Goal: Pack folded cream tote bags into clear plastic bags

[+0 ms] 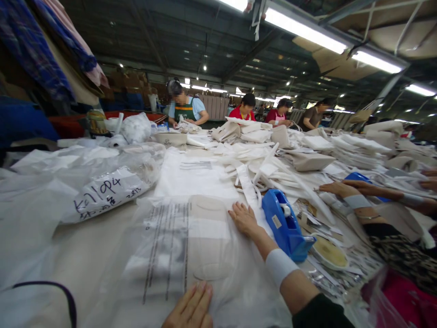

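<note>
A clear plastic bag [177, 255] with printed black text lies flat on the table in front of me, a folded cream cloth item inside it. My left hand [191, 307] rests flat on the bag's near edge, fingers together. My right hand [244, 218] lies palm down on the bag's far right corner, fingers spread forward. A white band wraps my right wrist. Neither hand grips anything. Just right of my right hand stands a blue tape dispenser [285, 225].
A hand-labelled plastic bag [105, 193] lies at left. Piles of white cloth bags and straps [269, 155] cover the table beyond. A co-worker's arms [362, 193] reach in from the right. Several people work at the far end. Scraps and a small dish [329, 253] lie right of the dispenser.
</note>
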The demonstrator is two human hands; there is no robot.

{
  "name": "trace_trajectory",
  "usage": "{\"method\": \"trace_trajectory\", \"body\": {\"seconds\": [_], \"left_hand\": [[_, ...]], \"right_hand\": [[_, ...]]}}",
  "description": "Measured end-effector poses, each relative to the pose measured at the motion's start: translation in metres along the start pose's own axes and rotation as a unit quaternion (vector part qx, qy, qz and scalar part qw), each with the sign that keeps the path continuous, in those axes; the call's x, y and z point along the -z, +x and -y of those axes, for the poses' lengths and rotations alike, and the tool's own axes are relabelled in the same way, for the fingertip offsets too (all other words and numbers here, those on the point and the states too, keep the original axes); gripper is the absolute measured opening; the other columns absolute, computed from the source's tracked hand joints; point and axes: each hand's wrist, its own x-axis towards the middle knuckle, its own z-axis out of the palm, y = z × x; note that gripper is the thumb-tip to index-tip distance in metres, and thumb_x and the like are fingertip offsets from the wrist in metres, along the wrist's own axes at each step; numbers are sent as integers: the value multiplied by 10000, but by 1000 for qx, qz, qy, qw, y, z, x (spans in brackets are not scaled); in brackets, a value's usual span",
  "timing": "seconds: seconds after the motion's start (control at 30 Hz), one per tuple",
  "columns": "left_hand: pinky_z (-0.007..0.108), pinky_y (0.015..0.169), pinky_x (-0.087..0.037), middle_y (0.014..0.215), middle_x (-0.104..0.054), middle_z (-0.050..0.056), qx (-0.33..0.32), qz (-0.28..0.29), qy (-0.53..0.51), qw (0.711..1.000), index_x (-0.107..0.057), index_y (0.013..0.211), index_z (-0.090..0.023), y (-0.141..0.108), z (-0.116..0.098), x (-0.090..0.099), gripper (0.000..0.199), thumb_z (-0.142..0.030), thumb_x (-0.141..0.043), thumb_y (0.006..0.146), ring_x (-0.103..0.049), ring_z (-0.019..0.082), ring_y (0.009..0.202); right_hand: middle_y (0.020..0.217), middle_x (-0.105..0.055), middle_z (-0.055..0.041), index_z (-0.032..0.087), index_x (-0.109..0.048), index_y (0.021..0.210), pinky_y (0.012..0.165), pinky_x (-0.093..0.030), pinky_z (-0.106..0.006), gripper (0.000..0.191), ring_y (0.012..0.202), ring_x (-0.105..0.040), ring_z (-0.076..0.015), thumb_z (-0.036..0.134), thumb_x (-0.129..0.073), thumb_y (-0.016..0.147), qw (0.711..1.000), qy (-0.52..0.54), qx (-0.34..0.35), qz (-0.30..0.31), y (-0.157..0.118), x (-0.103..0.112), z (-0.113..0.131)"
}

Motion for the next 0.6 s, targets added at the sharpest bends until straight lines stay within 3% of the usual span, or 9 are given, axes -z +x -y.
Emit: {"method": "trace_trajectory", "body": {"seconds": [0.1, 0.13, 0.2, 0.27, 0.33, 0.4, 0.47, 0.6], "left_hand": [[251, 1075, -350, 827, -733, 40, 7, -20, -9, 1000, -495, 552, -181, 2, -1, 4, 424, -18, -254, 861, -683, 104, 864], [253, 1063, -366, 842, -732, 46, 12, -17, -14, 1000, -498, 559, -179, 2, -1, 5, 412, -11, -257, 848, -679, 111, 883], [249, 1027, -407, 872, -729, 56, 16, 9, -23, 1000, -537, 609, -173, 3, 0, 9, 396, -2, -259, 834, -670, 122, 918], [237, 967, -460, 909, -726, 69, 8, 60, -35, 998, -591, 711, -160, 4, 1, 12, 404, -9, -240, 842, -661, 132, 946], [228, 898, -502, 907, -723, 81, 1, 71, -46, 996, -601, 755, -152, 7, 2, 13, 435, -28, -197, 861, -663, 138, 930], [230, 856, -524, 903, -718, 88, 16, 52, -64, 996, -592, 757, -153, 8, 3, 14, 436, -58, -184, 879, -663, 143, 913], [237, 860, -526, 923, -710, 85, 37, 62, -83, 994, -594, 800, -153, 7, 5, 17, 388, -71, -223, 880, -650, 144, 940], [314, 946, -488, 1040, -683, 72, 36, 151, -60, 986, -602, 918, -160, 1, 15, 35, 341, -62, -277, 886, -586, 171, 1074]], "right_hand": [[1419, -427, -173, 134, -493, 1292, 1116, -148, -536, 392, 1375, -284, -274, 294, -394, 948, 998, 0, 46, -43, -48, 18, 16], [1388, -481, -125, 181, -490, 1293, 1116, -215, -470, 392, 1345, -345, -230, 334, -423, 939, 994, 11, 95, -50, -71, 22, 22], [1226, -616, -101, 195, -495, 1273, 984, -415, -353, 414, 1158, -542, -193, 390, -483, 908, 944, 105, 309, -54, -117, 24, 34], [1091, -683, -60, 184, -485, 1265, 869, -471, -296, 364, 1011, -617, -164, 319, -440, 930, 897, 111, 417, -98, -155, 16, 41], [1010, -708, -65, 140, -508, 1217, 781, -487, -289, 316, 937, -639, -177, 230, -365, 950, 885, 80, 434, -151, -175, 3, 43], [936, -714, -79, 121, -545, 1137, 718, -489, -281, 305, 864, -646, -186, 164, -307, 950, 894, 77, 408, -166, -180, -8, 44], [828, -701, -69, 140, -577, 1028, 665, -478, -262, 288, 754, -634, -175, 124, -305, 935, 910, 97, 380, -138, -177, -13, 45], [676, -641, -35, 166, -599, 813, 599, -427, -249, 236, 631, -591, -165, 57, -396, 864, 937, 92, 335, -46, -170, -8, 44]]}}
